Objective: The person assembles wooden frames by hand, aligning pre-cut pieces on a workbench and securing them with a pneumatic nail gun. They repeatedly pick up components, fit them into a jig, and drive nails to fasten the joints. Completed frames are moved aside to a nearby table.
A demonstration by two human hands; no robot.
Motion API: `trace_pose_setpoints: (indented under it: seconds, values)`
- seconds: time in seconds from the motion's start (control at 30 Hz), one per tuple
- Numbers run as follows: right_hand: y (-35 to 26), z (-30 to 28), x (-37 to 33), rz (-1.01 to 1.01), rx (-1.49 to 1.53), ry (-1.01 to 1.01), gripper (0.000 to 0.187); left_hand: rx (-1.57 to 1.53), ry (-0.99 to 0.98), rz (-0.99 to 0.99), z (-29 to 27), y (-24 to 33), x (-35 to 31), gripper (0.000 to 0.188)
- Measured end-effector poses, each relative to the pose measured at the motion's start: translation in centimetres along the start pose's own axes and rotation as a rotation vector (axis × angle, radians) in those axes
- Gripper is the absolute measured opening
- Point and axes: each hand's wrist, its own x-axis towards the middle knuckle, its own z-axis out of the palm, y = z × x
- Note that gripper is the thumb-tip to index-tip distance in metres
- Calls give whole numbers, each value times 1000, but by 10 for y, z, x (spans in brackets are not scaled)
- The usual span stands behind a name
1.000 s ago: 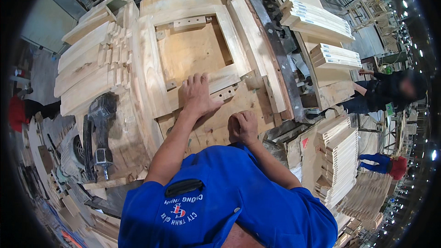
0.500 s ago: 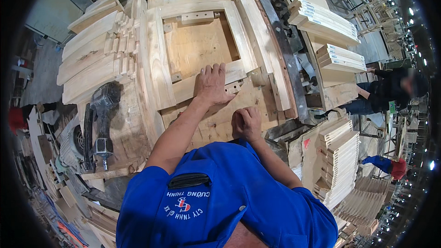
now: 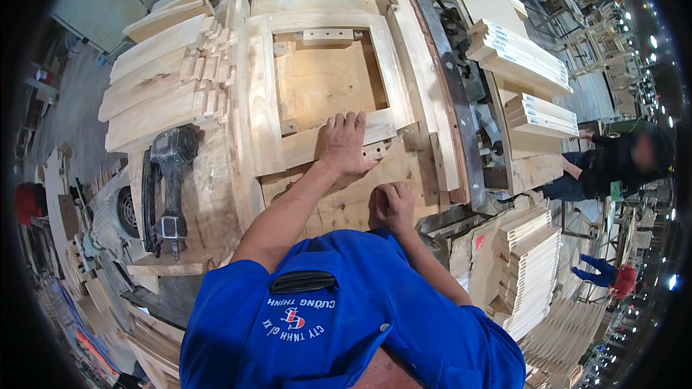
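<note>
My left hand (image 3: 344,145) lies flat over the near rail (image 3: 301,145) of a pale rectangular wooden frame (image 3: 264,94), fingers stretched toward the opening. Its thumb points at a small drilled wooden block (image 3: 376,151) against that rail's near side. My right hand (image 3: 394,205) is curled closed, low over the near part of the plywood bench top (image 3: 324,205); whatever its fingers may hold is hidden. Another drilled block (image 3: 328,36) sits inside the frame's far side.
Left of the frame lie a nail gun (image 3: 171,184) and stacked boards (image 3: 155,86). Long wooden strips (image 3: 425,79) and a dark metal bar (image 3: 450,79) run along the right. More stacked wood (image 3: 530,266) stands at right, where another person (image 3: 613,162) is.
The whole view has shifted, so the bench appears slightly farther right and lower. My left hand stays on the rail; my right hand remains curled near the bench edge.
</note>
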Motion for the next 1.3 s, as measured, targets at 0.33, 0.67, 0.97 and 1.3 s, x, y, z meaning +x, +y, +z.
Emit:
trace_pose_setpoints:
  seconds: [0.33,0.67,0.97,1.3]
  values:
    - [0,2,0,-11,-7,-3,27,-42,31,8,4,-3,0,111]
    - [-3,-1,0,9,6,-6,24,-2,6,-5,3,-3,0,111]
    - [0,0,-2,29,12,-21,28,7,-21,16,1,-2,1,115]
    - [0,2,0,-3,5,11,32,-39,55,15,7,-3,0,111]
